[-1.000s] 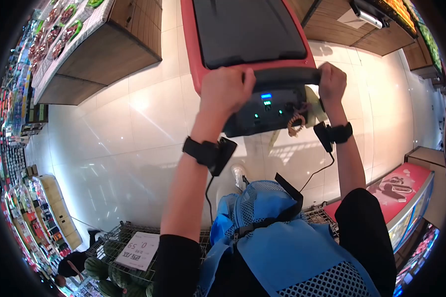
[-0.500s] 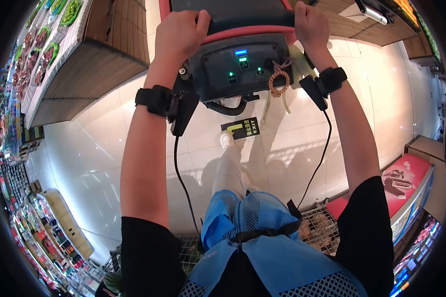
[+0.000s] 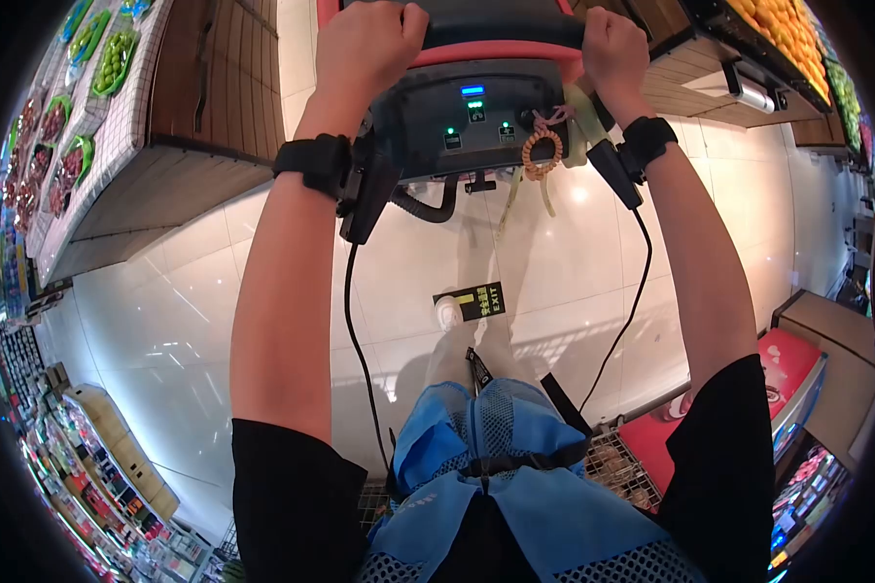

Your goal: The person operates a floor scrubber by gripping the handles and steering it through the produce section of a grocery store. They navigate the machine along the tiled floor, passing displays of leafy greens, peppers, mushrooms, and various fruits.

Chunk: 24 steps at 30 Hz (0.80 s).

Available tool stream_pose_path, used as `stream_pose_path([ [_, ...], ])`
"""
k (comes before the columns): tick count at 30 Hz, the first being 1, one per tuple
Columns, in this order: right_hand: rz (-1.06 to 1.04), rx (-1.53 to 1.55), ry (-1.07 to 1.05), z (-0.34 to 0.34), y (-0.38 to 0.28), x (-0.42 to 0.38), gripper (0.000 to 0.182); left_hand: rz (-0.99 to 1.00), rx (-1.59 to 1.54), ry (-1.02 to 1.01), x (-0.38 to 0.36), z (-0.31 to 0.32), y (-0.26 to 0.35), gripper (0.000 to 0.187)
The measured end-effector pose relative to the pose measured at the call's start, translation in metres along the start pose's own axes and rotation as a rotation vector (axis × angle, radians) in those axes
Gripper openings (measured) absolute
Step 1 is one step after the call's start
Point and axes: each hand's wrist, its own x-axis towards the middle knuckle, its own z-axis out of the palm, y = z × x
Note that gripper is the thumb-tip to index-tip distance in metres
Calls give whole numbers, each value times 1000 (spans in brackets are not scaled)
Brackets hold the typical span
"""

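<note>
A black handlebar (image 3: pixel 501 27) crosses the top of the view, part of a machine with a dark control panel (image 3: pixel 418 121). My left hand (image 3: pixel 371 49) is wrapped round its left end, and my right hand (image 3: pixel 614 51) grips its right end. The panel shows a small blue display (image 3: pixel 472 90) and several green lights. A coiled tan cord (image 3: pixel 542 155) hangs at the panel's right side. Below the panel a black hose (image 3: pixel 437 209) curves down. Both wrists wear black straps with devices and cables.
Packed produce stands on a checked cloth (image 3: pixel 131 83) over a wooden stand at the left. Oranges (image 3: pixel 783 39) fill a display at the upper right. A black EXIT sign (image 3: pixel 481 301) lies on the tiled floor. A red-topped case (image 3: pixel 787 364) and wire baskets are at the lower right.
The floor sign has shifted down in view, towards my feet, and more of the oranges shows. Both hands have kept their hold on the handlebar.
</note>
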Motion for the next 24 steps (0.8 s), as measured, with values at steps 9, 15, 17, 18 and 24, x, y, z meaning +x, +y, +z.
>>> stream_pose_path([
  [9, 13, 39, 80, 73, -12, 99, 42, -126, 96, 30, 123, 22, -44, 45],
  [15, 24, 32, 23, 126, -6, 171, 42, -120, 132, 118, 205, 46, -83, 46],
  [17, 12, 85, 38, 143, -3, 195, 42, -58, 193, 187, 232, 54, -92, 46],
  [18, 18, 90, 37, 151, 0, 203, 42, -68, 182, 175, 242, 55, -93, 45],
  [24, 43, 7, 13, 210, 13, 281, 43, -120, 118, 105, 328, 69, -120, 37],
])
